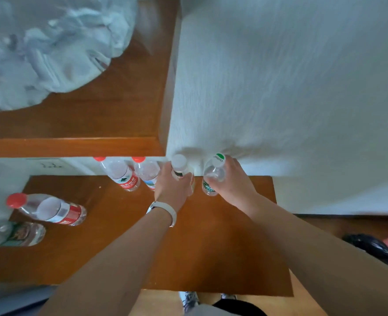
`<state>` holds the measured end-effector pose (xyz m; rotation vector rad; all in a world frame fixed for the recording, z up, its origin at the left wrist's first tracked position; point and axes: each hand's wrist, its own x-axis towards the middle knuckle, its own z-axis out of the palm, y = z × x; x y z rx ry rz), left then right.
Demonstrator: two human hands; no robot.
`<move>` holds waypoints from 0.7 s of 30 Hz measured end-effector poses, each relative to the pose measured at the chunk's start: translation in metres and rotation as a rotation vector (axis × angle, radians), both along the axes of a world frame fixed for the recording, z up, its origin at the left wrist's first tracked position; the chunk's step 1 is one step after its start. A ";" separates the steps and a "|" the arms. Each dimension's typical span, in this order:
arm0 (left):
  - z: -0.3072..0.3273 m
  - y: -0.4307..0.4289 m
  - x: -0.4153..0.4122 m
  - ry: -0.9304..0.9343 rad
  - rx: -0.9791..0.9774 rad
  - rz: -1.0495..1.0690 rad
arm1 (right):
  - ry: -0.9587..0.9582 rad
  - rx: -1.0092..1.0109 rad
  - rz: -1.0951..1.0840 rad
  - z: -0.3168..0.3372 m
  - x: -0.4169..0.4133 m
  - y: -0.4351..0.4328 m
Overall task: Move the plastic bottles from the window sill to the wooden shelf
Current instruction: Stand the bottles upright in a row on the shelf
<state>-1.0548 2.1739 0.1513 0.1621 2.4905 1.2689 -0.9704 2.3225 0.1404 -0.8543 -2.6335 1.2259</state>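
Note:
My left hand (171, 185) is wrapped around a white-capped clear bottle (179, 164) standing at the back of the lower wooden shelf (211, 242). My right hand (231, 181) grips a green-and-white-capped bottle (213, 173) beside it, against the white wall. Two red-capped bottles (120, 173) (146, 171) stand upright just left of my left hand. Another red-capped bottle (49, 209) with a red label and a green-labelled bottle (15, 233) stand at the shelf's left end.
An upper wooden shelf (97, 124) overhangs the back left and carries a crumpled white plastic bag (40, 49). A textured white wall (279, 76) rises behind. A black bag (375, 249) sits on the floor at right. My shoes (190, 299) show below.

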 end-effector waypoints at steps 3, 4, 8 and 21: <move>0.000 0.007 -0.001 0.019 -0.023 0.011 | 0.039 0.011 0.025 -0.004 -0.007 0.003; 0.000 0.010 -0.002 0.020 -0.026 0.016 | 0.050 0.018 0.032 -0.006 -0.008 0.004; 0.000 0.013 -0.004 0.031 -0.028 0.021 | 0.070 0.012 0.037 -0.010 -0.010 0.005; -0.004 0.010 -0.002 0.006 -0.008 0.005 | 0.080 0.044 0.007 -0.014 -0.007 0.001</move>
